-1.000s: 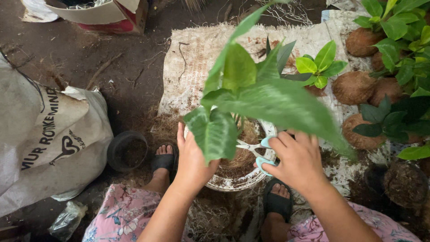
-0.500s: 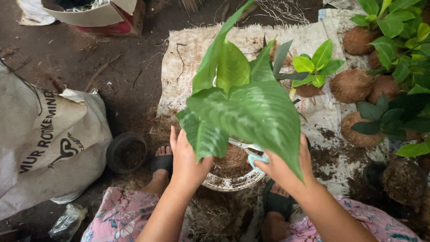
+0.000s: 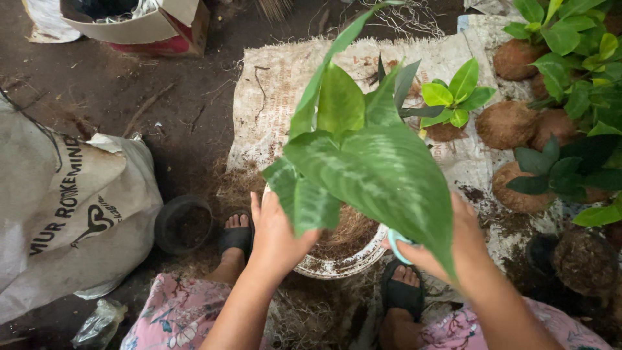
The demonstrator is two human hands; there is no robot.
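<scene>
Raised since earlier, broad mottled-green plant sits in both hands' closed grip.

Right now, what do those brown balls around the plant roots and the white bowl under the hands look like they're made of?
The brown balls look like coarse coconut fibre, rough and matte, with hairy strands showing. The white bowl seems glazed or enamelled, perhaps plastic; its smooth, soil-flecked rim leaves that open.

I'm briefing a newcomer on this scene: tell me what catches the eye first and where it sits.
The big plant with broad, pale-striped green leaves fills the centre, rising from a white bowl of brown fibre. The left hand and right hand flank it; the right holds a pale blue loop handle. Round brown fibre balls with leafy seedlings crowd the upper right.
</scene>
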